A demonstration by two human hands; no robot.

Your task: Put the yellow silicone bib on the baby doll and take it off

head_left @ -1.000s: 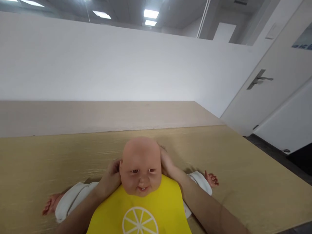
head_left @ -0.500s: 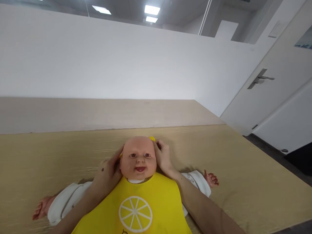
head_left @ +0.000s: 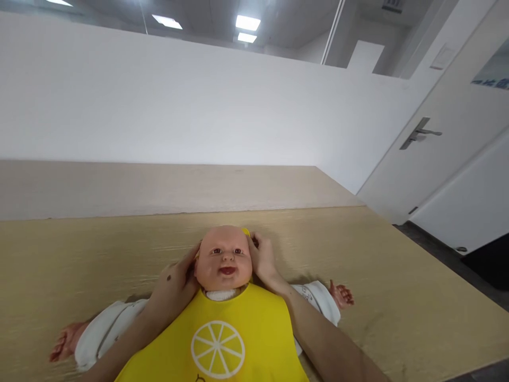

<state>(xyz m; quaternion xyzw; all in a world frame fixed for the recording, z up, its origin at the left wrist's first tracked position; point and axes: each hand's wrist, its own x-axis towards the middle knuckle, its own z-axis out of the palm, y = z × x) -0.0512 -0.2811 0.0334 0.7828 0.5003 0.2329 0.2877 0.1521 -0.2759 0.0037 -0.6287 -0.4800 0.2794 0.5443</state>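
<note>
Cupping a doll's head (head_left: 225, 265) from both sides, the person's hands are apart from each other; left hand (head_left: 181, 281) at nine o'clock of the head, right hand (head_left: 263, 260) at three, both touching it; fingertips out of sight behind, so cannot tell whether they pinch anything.

Yellow strip (head_left: 246, 232) shows at one o'clock, between head and right hand; likely the neckband of the yellow bib (head_left: 264, 323), which lies at six o'clock over the doll's chest, lemon print (head_left: 218, 349) facing up; white collar (head_left: 221, 295) visible under the chin.

Progress, by judgement: bib front spread, done; band apparently up around the head's sides; whether its ends are joined behind cannot be seen, so fastening may be left.

Farther out, the doll lies face up on the table (head_left: 397, 286); white sleeves (head_left: 107, 329) reach out to eight and four o'clock; white wall (head_left: 159, 106) at twelve; door (head_left: 457, 111) at two.
</note>
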